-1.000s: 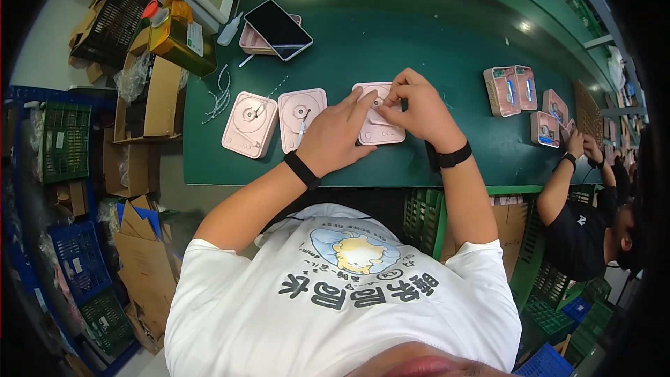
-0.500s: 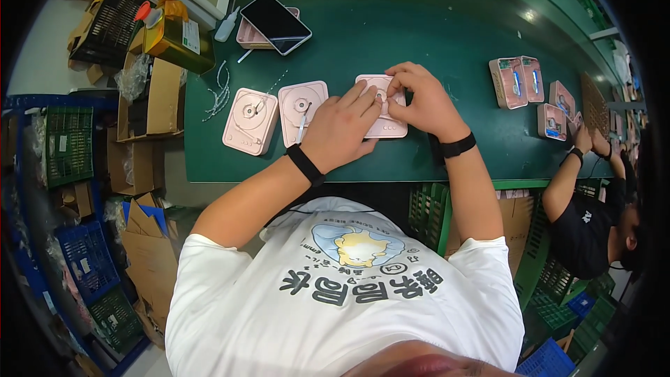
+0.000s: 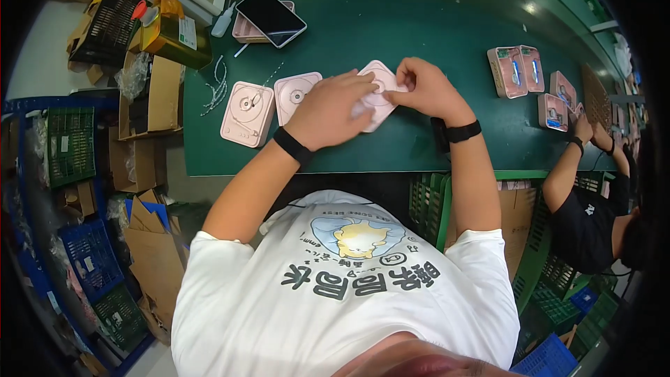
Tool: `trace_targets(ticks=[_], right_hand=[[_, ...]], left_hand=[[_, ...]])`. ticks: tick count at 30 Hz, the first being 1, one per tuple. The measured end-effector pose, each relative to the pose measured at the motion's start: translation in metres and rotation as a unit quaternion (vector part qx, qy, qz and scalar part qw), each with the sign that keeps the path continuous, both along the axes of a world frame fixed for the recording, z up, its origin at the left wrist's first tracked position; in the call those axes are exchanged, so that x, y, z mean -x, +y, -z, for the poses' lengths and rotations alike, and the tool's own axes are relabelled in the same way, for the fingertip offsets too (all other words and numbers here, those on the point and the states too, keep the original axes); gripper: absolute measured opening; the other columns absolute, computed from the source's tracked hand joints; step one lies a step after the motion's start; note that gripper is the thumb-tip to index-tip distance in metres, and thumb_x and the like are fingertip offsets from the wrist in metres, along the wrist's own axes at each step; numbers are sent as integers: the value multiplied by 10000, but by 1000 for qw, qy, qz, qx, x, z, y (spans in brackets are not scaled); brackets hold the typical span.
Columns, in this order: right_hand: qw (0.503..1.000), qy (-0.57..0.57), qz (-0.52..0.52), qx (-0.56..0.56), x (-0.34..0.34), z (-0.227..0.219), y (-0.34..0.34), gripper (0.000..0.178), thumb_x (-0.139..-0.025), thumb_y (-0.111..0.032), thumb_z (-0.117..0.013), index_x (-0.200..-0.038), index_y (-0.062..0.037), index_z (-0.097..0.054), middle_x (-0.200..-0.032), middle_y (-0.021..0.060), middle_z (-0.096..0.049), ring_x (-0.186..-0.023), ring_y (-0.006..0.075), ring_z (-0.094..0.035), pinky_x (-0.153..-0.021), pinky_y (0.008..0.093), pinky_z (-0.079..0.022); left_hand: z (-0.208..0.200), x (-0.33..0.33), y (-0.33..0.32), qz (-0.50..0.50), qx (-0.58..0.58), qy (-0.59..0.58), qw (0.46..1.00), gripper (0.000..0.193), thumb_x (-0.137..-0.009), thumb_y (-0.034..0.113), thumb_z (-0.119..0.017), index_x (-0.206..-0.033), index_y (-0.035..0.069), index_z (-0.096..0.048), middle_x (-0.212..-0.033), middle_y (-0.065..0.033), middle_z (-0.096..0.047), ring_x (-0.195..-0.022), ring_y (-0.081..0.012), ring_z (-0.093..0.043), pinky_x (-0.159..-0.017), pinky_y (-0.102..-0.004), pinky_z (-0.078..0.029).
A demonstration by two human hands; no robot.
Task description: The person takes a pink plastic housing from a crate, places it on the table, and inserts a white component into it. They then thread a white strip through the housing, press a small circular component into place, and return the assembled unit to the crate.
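On the green table in front of me lies a flat pink case (image 3: 377,109) with a round dial, turned at a slant. My left hand (image 3: 328,110) reaches across its left part, fingers stretched out and somewhat blurred. At the case's right side, my right hand (image 3: 434,96) has its thumb and index finger close together near the dial; what is between them, if anything, is hidden. Left of these, a second pink case (image 3: 289,91) is partly covered by my left hand. A third pink case (image 3: 248,114) with a dial and a small arm lies farther left.
A tablet (image 3: 272,17) rests on a pink case at the back left, near a small bottle (image 3: 222,22) and white cords (image 3: 218,87). A yellow can (image 3: 174,38) stands at the left edge. Open pink cases (image 3: 507,73) lie right, near another person's hands (image 3: 590,132).
The pink case under my hands has turned clockwise and shifted slightly away from me. My left hand has moved left and hides more of the neighbouring case.
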State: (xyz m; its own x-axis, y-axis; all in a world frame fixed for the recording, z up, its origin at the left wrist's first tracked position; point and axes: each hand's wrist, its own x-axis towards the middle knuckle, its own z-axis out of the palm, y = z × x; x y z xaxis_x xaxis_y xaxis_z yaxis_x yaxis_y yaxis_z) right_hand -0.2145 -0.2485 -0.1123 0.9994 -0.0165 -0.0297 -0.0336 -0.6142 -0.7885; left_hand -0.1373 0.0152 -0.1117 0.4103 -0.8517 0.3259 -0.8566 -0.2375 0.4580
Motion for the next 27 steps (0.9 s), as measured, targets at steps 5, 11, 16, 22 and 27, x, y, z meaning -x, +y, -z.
trace_targets(ticks=[5, 11, 16, 22, 27], right_hand=[[989, 130, -17, -62, 11, 5, -2, 186, -906, -120, -815, -926, -37, -650, -823, 4, -613, -769, 103, -560, -694, 298, -487], [987, 144, -28, -73, 12, 0, -2, 152, -913, -112, -769, -929, -34, -640, -810, -2, -605, -757, 106, -549, -686, 300, -482], [987, 137, -35, -71, 15, -3, 0, 159, -908, -116, -771, -924, -35, -635, -811, -3, -606, -756, 107, -547, -689, 300, -484], [988, 130, -36, -75, 15, -5, -2, 159, -900, -117, -771, -923, -34, -637, -809, -5, -608, -752, 108, -548, -686, 302, -485], [985, 145, -38, -86, 16, -6, 0, 160, -895, -114, -773, -922, -32, -637, -810, -5, -612, -754, 109, -552, -686, 302, -487]], left_hand=[[12, 4, -14, -41, 23, 102, 994, 263, -883, 161, -814, -1136, 89, -797, -1209, -131, -808, -1325, -445, -721, -1137, -598, -565], [17, 23, -37, -138, 23, -42, 989, 170, -859, 108, -832, -998, 41, -761, -994, -132, -801, -1139, -430, -784, -1090, -508, -605], [16, 22, -36, -139, 48, -28, 989, 147, -842, 114, -839, -942, 38, -763, -1009, -121, -789, -1040, -395, -786, -1019, -484, -621], [-6, 6, -37, -113, 1, 135, 984, 91, -824, 126, -817, -842, 68, -750, -992, -92, -745, -972, -351, -743, -858, -472, -614], [-6, 12, -34, -114, 9, 134, 984, 88, -820, 118, -818, -840, 64, -751, -993, -88, -742, -963, -341, -737, -850, -459, -612]])
